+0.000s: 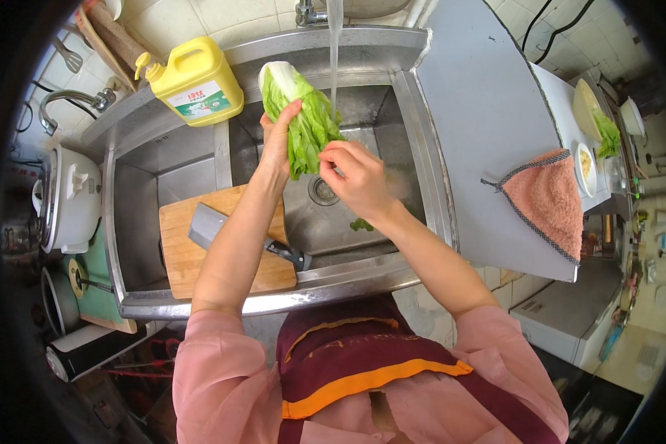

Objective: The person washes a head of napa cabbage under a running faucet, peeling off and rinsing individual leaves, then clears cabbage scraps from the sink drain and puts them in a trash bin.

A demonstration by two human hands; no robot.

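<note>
A head of leafy greens (305, 119), lettuce or napa cabbage, is tilted over the right basin of a steel double sink (333, 227), its white base up and away from me. My left hand (279, 133) grips its left side, the thumb lying across the leaves. At the lower leaf edge, the fingertips of my right hand (355, 175) pinch the leaf. Tap water (334, 55) streams down just behind the leaves, close to their right edge. Below my right hand, a torn bit of green leaf (361, 224) lies on the basin floor near the drain (323, 190).
A wooden cutting board (183, 261) spans the left basin, carrying a cleaver (205, 225) partly hidden by my left forearm. A yellow soap jug (200, 83) stands on the back rim. Right, a grey counter (477, 139) holds a pink towel (549, 205). Left is a white rice cooker (75, 200).
</note>
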